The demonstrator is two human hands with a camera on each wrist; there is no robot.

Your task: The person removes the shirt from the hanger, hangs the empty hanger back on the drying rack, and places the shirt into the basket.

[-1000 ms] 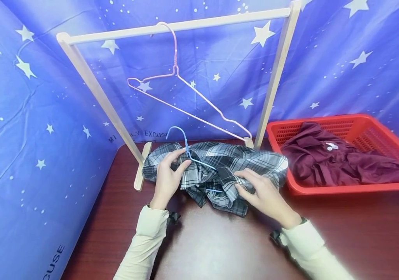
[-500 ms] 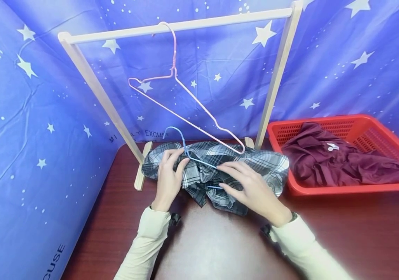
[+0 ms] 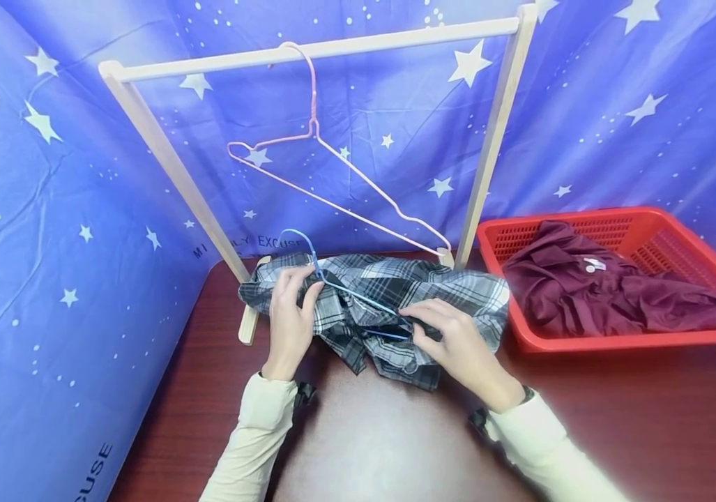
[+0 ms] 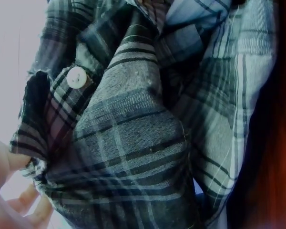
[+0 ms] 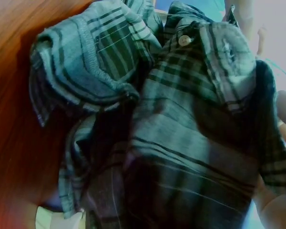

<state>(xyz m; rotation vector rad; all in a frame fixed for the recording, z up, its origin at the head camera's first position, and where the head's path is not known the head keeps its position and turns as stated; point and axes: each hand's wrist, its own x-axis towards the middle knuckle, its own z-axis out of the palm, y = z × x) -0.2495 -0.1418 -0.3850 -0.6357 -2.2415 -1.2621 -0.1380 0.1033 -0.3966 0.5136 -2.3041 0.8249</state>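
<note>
A grey-and-black plaid shirt [image 3: 470, 286] lies bunched below the rack in the head view, with a blue wire hanger [image 3: 358, 296] partly inside it. My left hand [image 3: 290, 317] pinches the shirt at the collar beside the hanger's neck, the hook standing up above the fingers. At the hanger's right arm, my right hand [image 3: 458, 341] pinches the shirt's front edge between thumb and fingers. The left wrist view shows shirt cloth [image 4: 128, 129] with a white button [image 4: 76, 77], fingers at its edge. The hanger's right end is hidden.
A wooden rack [image 3: 489, 150] stands behind the shirt, a pink wire hanger [image 3: 314, 97] on its bar. To the right, a red basket [image 3: 621, 341] holds a maroon garment [image 3: 583, 293]. A blue star-printed curtain [image 3: 113, 265] encloses the brown table [image 3: 358, 432].
My right hand let go of the shirt front, moved left to the blue hanger, then slid slightly right. My left hand and the hanger hook shifted left. The pink hanger swung and returned.
</note>
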